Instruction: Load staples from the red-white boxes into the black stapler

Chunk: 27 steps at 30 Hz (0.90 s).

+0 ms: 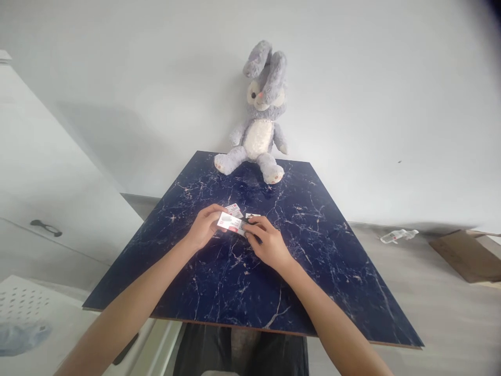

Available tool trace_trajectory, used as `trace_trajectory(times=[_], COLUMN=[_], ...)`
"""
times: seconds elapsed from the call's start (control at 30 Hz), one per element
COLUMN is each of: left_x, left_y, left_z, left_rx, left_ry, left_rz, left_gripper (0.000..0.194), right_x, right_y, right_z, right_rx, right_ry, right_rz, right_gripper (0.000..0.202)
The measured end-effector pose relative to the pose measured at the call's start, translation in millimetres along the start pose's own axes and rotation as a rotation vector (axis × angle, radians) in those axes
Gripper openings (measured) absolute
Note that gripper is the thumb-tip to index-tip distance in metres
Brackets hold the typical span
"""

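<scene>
Both of my hands hold a small white box with red and grey print (230, 222) above the middle of the dark blue marbled table (235, 282). My left hand (205, 225) grips its left end, thumb on top. At its right end, the fingers of my right hand (268, 241) are bent round the box and partly hide it. Just behind it lies another white printed piece (235, 210), partly covered by the box. A small white item with dark marks (252, 215) shows beyond my right fingers; what it is I cannot tell.
A grey plush rabbit (258, 138) sits at the table's back edge against the wall. White drawers (50, 183) stand at the left, above a white perforated surface (23, 303). On the floor at the right are a clear plastic bottle (397, 236) and a cardboard box (465, 256).
</scene>
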State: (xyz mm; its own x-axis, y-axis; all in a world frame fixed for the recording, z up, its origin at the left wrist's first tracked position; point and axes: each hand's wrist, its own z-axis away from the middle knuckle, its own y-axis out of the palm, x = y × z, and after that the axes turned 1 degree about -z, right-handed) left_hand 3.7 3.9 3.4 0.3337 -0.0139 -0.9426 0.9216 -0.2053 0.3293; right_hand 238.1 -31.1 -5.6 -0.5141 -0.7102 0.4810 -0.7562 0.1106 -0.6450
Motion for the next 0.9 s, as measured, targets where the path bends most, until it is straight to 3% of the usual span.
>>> trace_trajectory(times=[0.27,0.43,0.57,0.73,0.9], left_x=[5.7,7.2,8.6,14.2,18.2], left_y=[-6.3,-7.0,-10.0,-8.7,-8.0], left_z=[-6.8,-6.8,-7.6,-8.1,-8.5], left_rx=[0.005,0.095,0.1,0.084,0.056], left_ry=[-0.132,-0.149,-0.185,-0.266,-0.282], left_rz=[-0.014,-0.029,-0.038,0.037,0.147], left_gripper=[0.022,0.022,0.021,0.02,0.018], right_x=[-9.7,-5.3,-8.5,-13.4,-8.2], right_y=[-16.0,-27.3,-32.5,-33.3,-34.0], right_z=[-3.7,-6.4,-7.3,-7.4,-6.7], right_rx=[0.101,0.159,0.149,0.057,-0.239], right_ry=[-0.047,-0.112,-0.086,0.038,0.303], right_rz=[0.37,0.59,0.483,0.168,-0.115], right_gripper=[0.021,0.02,0.016,0.012,0.015])
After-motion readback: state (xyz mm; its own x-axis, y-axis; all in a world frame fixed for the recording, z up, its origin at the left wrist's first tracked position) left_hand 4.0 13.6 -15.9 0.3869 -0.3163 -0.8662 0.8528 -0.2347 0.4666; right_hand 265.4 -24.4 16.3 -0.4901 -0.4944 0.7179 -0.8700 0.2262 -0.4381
